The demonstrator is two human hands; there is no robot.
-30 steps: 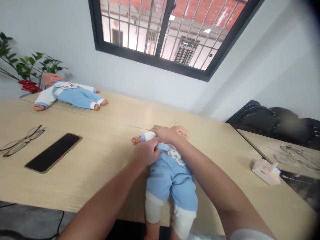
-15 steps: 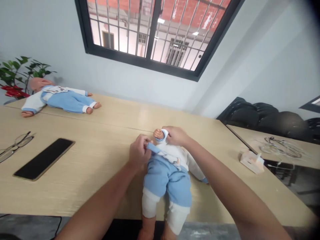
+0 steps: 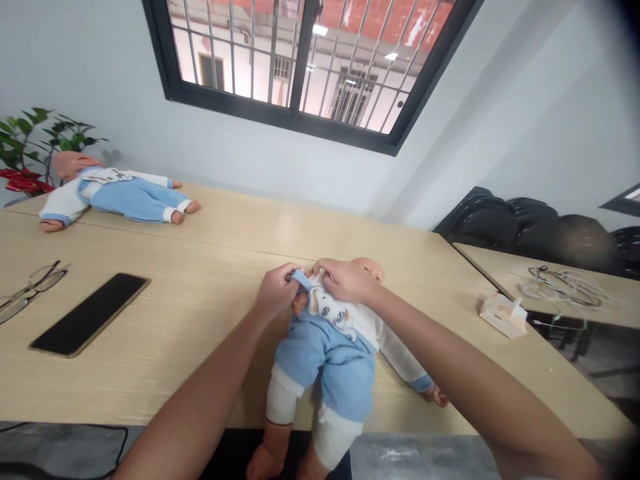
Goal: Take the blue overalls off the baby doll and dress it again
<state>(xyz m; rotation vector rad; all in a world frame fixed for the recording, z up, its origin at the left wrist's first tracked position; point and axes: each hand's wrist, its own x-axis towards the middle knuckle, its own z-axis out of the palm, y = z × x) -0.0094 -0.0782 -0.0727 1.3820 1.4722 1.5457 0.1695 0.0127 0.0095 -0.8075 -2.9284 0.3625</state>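
A baby doll (image 3: 369, 267) lies on its back on the table, legs hanging past the front edge. It wears blue overalls (image 3: 345, 380) with a cartoon face on the white bib (image 3: 331, 310), over a white top. My left hand (image 3: 277, 290) pinches the blue shoulder strap (image 3: 303, 280) beside the doll's chest. My right hand (image 3: 345, 279) is closed at the doll's shoulder, fingers curled at the white cloth; its exact hold is partly hidden. The doll's small hand (image 3: 300, 303) pokes out below the strap.
Another doll (image 3: 130, 197) in like clothes lies at the back left, near a potted plant (image 3: 25, 140). A phone (image 3: 90, 313) and glasses (image 3: 33, 290) are on the left. At the right stand a small box (image 3: 503, 315) and a side table with tangled cables (image 3: 560, 287).
My right hand has left the doll's cuff for its shoulder. The left hand has lifted the strap up and away from the waist, the bib now spread, and the doll's head and other hand show.
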